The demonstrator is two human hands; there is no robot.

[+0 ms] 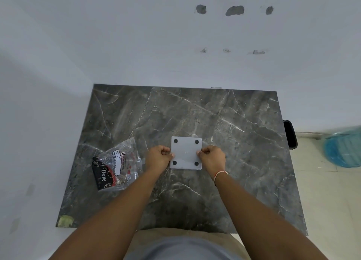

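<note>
A white square plate (186,152) with a black round pad near each of its corners lies in the middle of the dark marble table (224,123). My left hand (159,157) pinches its left edge with curled fingers. My right hand (212,158) pinches its right edge the same way. A thin band circles my right wrist. I cannot tell whether the plate rests on the table or is held just above it.
A clear plastic bag (117,165) with a black and red "Dove" card inside lies on the table to the left of my hands. A black object (290,132) sits by the table's right edge. A blue plastic bag (343,148) is on the floor at right. White walls stand behind and left.
</note>
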